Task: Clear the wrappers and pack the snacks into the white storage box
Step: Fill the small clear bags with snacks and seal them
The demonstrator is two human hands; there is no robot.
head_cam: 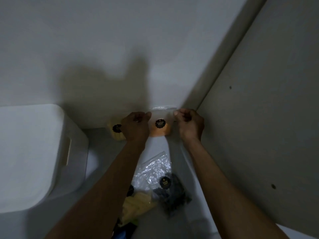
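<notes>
Both hands [161, 124] pinch orange snack bag [160, 129].

Both hands are reaching far toward the wall: the left hand [136, 125] and right hand [189, 124] are pinching the top corners of a clear plastic bag of orange snacks with a round black label [159, 127]. A similar yellow-snack bag [116, 132] is sitting just left of it. A white rounded plastic storage box [34, 152] is standing at the left, while a dark-snack bag [170, 192] and an empty clear crinkled wrapper [153, 167] are lying nearer, between the forearms.

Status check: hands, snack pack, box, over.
Both hands, left and right, shut on orange snack pack, held against wall. White storage box left, lid on. More packs lying below.
</notes>
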